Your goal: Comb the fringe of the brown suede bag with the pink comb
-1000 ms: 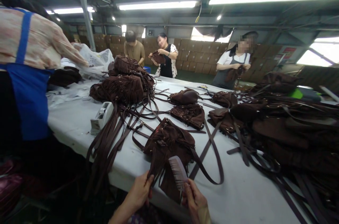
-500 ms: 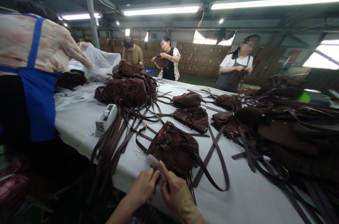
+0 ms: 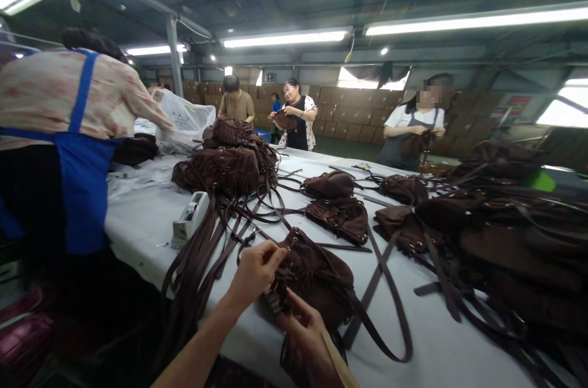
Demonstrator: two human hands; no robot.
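Note:
A dark brown fringed shoulder bag lies on the white-covered table right in front of me. My left hand is closed in a pinch at the bag's left edge, where its fringe and a metal fitting are. Lower down, my right hand has its fingers curled at the bag's near left corner. Beside its fingertips shows a small piece with pale stripes; whether this is the clear toothed piece from earlier I cannot tell. Dark fringe hangs around the right hand and partly hides it. The bag's strap loops out to the right.
A pile of fringed bags and a white tape dispenser stand to the left, with long straps hanging off the edge. More bags heap up at right. Several co-workers stand around the table, one in a blue apron.
My hands were together on a clear toothed piece; now they are apart. The left has moved up to the bag's edge, the right stays lower. The view has tilted slightly upward.

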